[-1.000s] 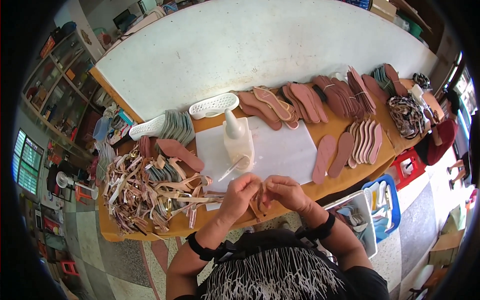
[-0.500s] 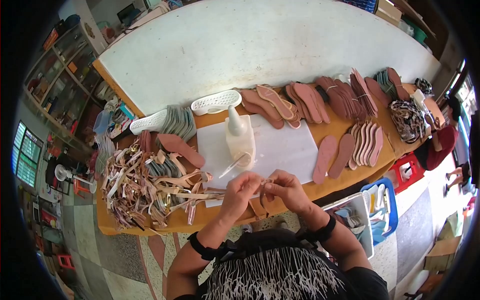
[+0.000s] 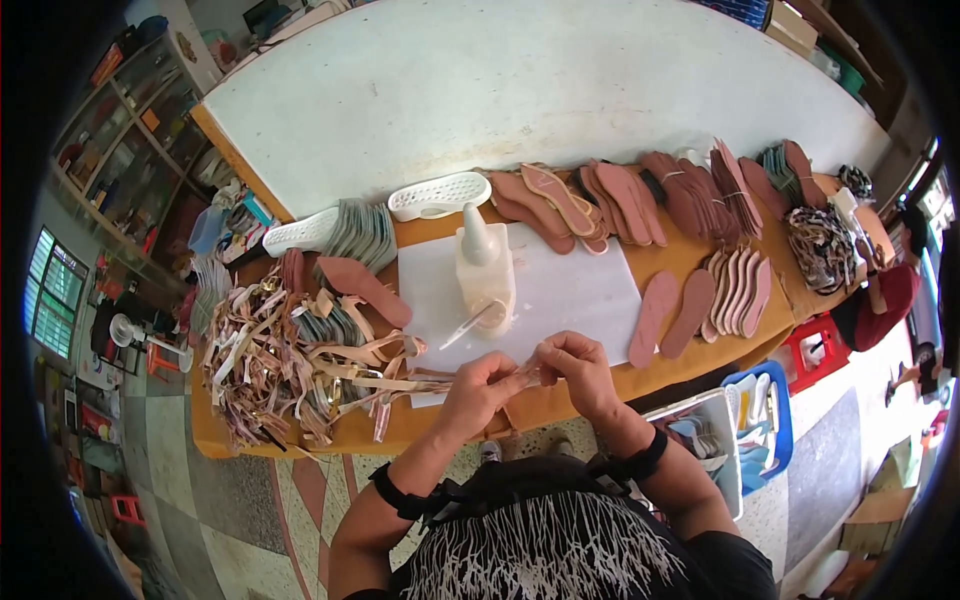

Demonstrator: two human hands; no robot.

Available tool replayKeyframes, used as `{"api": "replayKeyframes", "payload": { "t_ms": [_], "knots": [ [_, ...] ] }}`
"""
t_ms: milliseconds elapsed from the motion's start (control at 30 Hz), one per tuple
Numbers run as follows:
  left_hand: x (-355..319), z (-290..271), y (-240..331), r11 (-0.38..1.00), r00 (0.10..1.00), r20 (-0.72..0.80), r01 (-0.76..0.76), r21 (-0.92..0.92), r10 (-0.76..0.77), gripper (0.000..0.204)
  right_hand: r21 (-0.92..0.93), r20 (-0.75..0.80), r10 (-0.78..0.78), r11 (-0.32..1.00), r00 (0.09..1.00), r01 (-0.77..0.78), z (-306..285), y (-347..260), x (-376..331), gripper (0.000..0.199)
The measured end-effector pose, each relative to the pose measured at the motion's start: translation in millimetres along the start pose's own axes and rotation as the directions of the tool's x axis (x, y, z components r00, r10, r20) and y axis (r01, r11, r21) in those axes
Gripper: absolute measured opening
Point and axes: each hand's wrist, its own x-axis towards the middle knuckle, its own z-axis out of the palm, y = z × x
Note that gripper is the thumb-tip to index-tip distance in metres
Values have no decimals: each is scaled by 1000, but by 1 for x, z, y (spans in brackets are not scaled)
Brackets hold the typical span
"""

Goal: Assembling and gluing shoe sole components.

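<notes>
My left hand (image 3: 482, 393) and my right hand (image 3: 581, 372) meet over the table's near edge. Both have their fingers pinched on a thin pinkish-tan strap (image 3: 537, 375), mostly covered by my fingertips. Just beyond them a cream-coloured bottle (image 3: 484, 262) with a cone-shaped top stands on a white sheet (image 3: 570, 290). A thin white stick (image 3: 465, 326) leans at the bottle's near end. To the left of my left hand lies a tangled heap of tan and pink straps (image 3: 275, 360), some reaching toward that hand.
Brown insoles (image 3: 655, 318) lie to the right, with stacks of insoles (image 3: 685, 190) along the back. White soles (image 3: 438, 194) and grey-green stacked pieces (image 3: 360, 238) stand behind the strap heap. A white upright board (image 3: 540, 90) borders the table. A blue basket (image 3: 783, 430) sits at lower right.
My hands have drawn a little closer together, and the right one has turned and risen slightly. The dark strap end that hung below it no longer shows. The whole view has shifted slightly.
</notes>
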Motion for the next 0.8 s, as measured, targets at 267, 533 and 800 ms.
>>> {"api": "replayKeyframes", "payload": {
  "t_ms": [267,533,800],
  "knots": [
    [-6,6,11,981,996,-86,-20,192,37,16,-498,3,-246,840,969,215,-7,12,1,13],
    [-6,13,21,963,994,-91,-32,268,59,17,-604,-70,-231,784,970,143,-8,9,6,25],
    [-2,19,25,991,998,-58,47,126,-40,17,-81,-173,-62,996,983,48,-11,9,1,23]
  ]
}}
